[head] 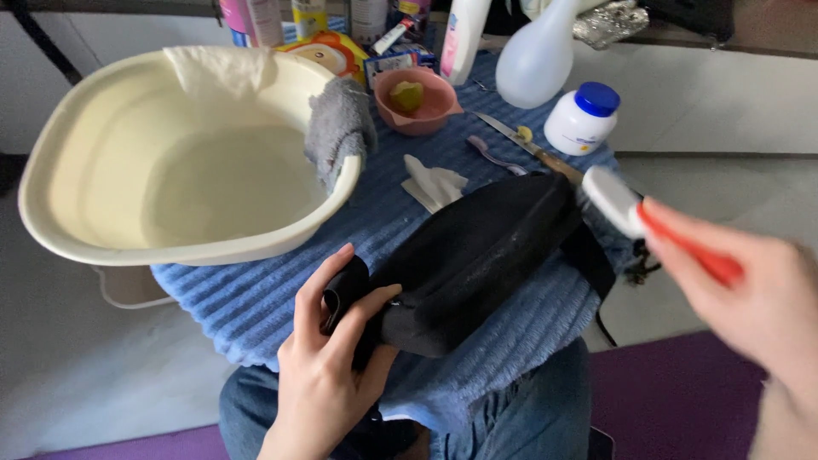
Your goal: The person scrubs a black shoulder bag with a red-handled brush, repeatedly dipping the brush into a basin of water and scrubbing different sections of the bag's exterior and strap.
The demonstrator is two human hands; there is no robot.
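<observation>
Two hands are in my view. Left of centre, a cream basin (102, 230) sits on the blue towel (256, 298). My left hand (328, 366) clenches the near end of the black pouch (477, 247), which lies on that towel. My right hand (750, 298) grips a red-handled brush (635, 213), its head at the pouch's far end.
</observation>
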